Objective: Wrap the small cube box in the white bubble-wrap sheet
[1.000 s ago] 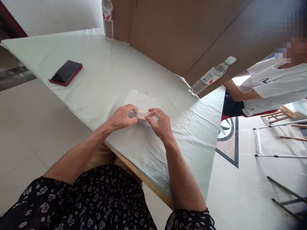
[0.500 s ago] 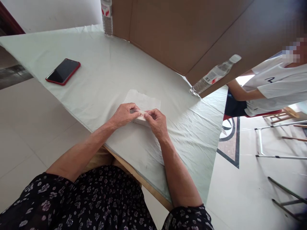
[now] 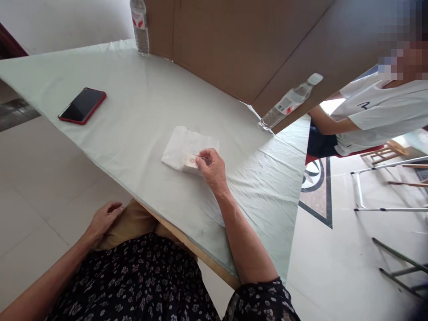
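A small pale block with a reddish mark [image 3: 191,162] lies on a creased white paper sheet [image 3: 177,142] on the cloth-covered table. At its right end is my right hand [image 3: 213,169], with thumb and fingers closed on the block. My left hand [image 3: 106,217] is down beside my lap, away from the table top, resting by the tan trouser leg. Its fingers are loosely curled, and whether anything is in them is hidden.
A phone with a red case [image 3: 82,106] lies at the table's left. A brown board [image 3: 220,49] stands across the back, with one water bottle [image 3: 139,27] at its left and another [image 3: 290,102] leaning at its right. A person [image 3: 374,116] sits beyond the right edge.
My left hand has let go of the block and dropped down to my lap. My right hand remains at the block, whose marked face now shows, with more of the paper uncovered.
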`<state>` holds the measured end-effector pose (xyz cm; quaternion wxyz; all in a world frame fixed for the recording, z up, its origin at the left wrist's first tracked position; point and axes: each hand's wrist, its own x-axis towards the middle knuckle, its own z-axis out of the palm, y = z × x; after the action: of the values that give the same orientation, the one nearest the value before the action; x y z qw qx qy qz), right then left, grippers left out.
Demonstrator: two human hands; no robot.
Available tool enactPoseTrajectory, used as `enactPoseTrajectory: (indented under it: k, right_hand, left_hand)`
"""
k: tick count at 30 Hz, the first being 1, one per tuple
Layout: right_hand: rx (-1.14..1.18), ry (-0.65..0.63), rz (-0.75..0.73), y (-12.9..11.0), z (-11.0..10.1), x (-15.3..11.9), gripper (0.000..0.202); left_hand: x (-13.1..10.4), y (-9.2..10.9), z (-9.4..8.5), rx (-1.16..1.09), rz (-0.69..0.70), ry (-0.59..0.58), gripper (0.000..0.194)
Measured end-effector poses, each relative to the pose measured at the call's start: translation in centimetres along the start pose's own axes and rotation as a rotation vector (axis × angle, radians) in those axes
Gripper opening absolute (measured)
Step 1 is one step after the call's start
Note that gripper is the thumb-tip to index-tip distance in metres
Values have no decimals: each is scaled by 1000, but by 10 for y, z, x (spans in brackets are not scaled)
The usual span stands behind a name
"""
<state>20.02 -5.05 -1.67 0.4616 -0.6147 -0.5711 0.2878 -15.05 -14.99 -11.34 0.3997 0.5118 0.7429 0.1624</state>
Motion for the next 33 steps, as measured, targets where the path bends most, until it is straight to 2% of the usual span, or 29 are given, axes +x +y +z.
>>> enactPoseTrajectory:
  k: [3, 6, 8, 11, 15, 18, 21, 22, 24, 25, 29, 30, 32, 33]
  right_hand:
    - [-31, -20, -16, -1, -1, 0, 16]
    - [-52, -30, -21, -1, -2, 1, 17]
    - [-63, -44, -21, -2, -2, 2, 16]
    - [-56, -62, -35, -4, -3, 3, 14]
    - [-48, -76, -35, -5, -4, 3, 14]
    - [-66, -73, -31, -6, -4, 3, 14]
    - [-64, -77, -42, -6, -4, 3, 12]
    - [-63, -81, -43, -6, -4, 3, 11]
    - [-68, -86, -35, -6, -4, 3, 12]
    - [-71, -86, -31, -7, -4, 3, 12]
    - [-49, -98, -30, -7, -4, 5, 13]
    - [-45, -102, -32, -7, -4, 5, 14]
    - [-45, -103, -34, -7, -4, 5, 14]
    - [-47, -103, -34, -7, -4, 5, 14]
  left_hand:
    - [28, -10, 18, -114, 48, -234, 59]
    - [27, -17, 19, -108, 1, -222, 66]
    - [16, -25, 14, -123, -96, -228, 60]
    - [4, -31, 7, -204, -273, -354, 48]
    - [7, -31, 3, -251, -142, -340, 35]
    - [11, -37, -3, -288, -242, -462, 35]
    - [9, -46, -9, -283, -188, -429, 37]
    - [7, -49, -10, -281, -150, -397, 38]
    - [4, -55, -8, -288, -57, -413, 37]
    - [3, -58, -7, -308, -85, -430, 38]
    - [3, -62, 3, -493, -340, -461, 49]
    - [4, -59, 6, -558, -367, -465, 52]
    - [6, -52, 7, -562, -388, -388, 52]
    - [5, -48, 7, -560, -350, -379, 52]
